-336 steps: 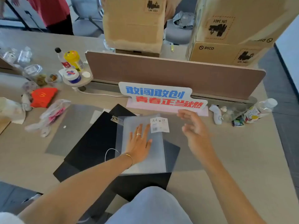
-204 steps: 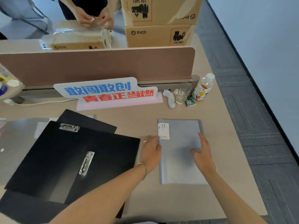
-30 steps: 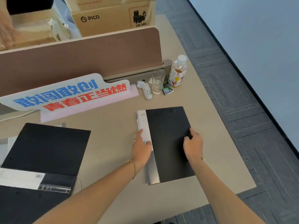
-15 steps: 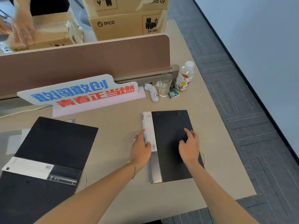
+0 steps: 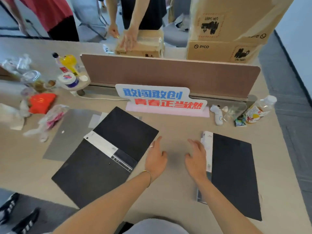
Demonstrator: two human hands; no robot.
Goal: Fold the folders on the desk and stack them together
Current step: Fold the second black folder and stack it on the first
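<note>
A closed black folder (image 5: 234,173) lies at the right of the desk, on top of a translucent grey folder whose edge (image 5: 200,196) shows at its left. An open black folder (image 5: 104,156) lies spread flat to the left, with a white label strip across its spine. Under it a flat grey sheet (image 5: 67,134) sticks out to the left. My left hand (image 5: 156,158) hovers open over bare desk beside the open folder's right edge. My right hand (image 5: 196,160) is open just left of the closed folder, holding nothing.
A blue and red sign (image 5: 160,100) on a pink base stands before a brown divider panel (image 5: 168,75). A thermometer (image 5: 217,114), glass and bottle (image 5: 260,109) sit at the back right. Bags, bottles and cups clutter the far left (image 5: 42,102). Cardboard boxes (image 5: 222,49) and other people stand behind.
Both hands have come off the closed black folder and moved left over bare desk. The view has swung left, so the open black folder and the left clutter show fully.
</note>
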